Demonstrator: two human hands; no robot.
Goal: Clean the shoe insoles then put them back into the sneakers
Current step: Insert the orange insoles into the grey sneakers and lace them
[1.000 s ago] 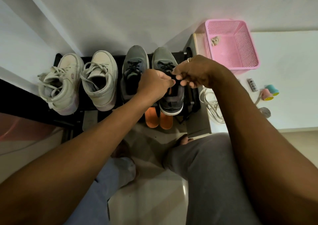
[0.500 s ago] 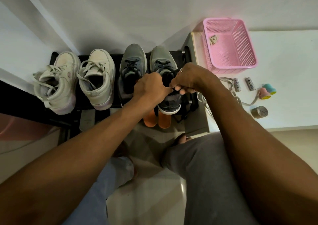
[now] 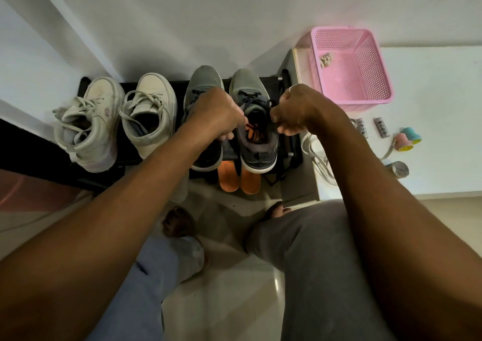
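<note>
Orange showed inside the grey sneaker (image 3: 258,150), where the insole (image 3: 253,132) lay with its toe end away from us, on the black rack (image 3: 293,142). Our left hand (image 3: 219,116) and right hand (image 3: 300,111) each gripped a side of the opening with curled fingers, spreading it. The insole sat between and just below both hands, equally near; we judged it must come out heelward, toward us.
</note>
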